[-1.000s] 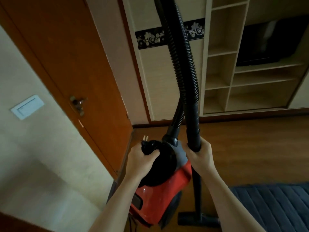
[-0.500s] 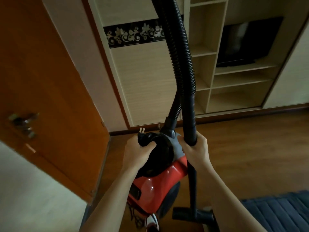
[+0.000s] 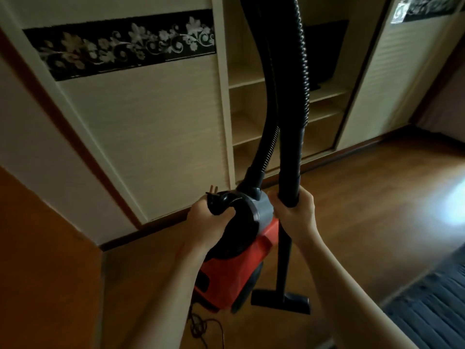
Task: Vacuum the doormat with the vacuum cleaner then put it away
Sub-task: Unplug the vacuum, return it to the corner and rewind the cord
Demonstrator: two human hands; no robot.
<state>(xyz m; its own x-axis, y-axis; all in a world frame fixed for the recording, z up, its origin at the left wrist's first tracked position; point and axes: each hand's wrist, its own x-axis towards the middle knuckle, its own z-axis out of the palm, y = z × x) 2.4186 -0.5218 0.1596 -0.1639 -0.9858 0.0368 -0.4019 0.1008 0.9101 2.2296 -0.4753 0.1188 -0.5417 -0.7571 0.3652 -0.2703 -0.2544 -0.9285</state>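
My left hand (image 3: 208,222) grips the one red vacuum (image 3: 234,270), my right hand (image 3: 294,217) its pipe (image 3: 289,177). The shelf (image 3: 244,84) holds one black screen (image 3: 327,51).

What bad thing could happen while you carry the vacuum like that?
The loose cord lies on the floor under the red vacuum, so feet might catch it. The floor nozzle is low, near the doormat, and could snag its edge. The left hand seems to grip handle and plug together, so it may slip.
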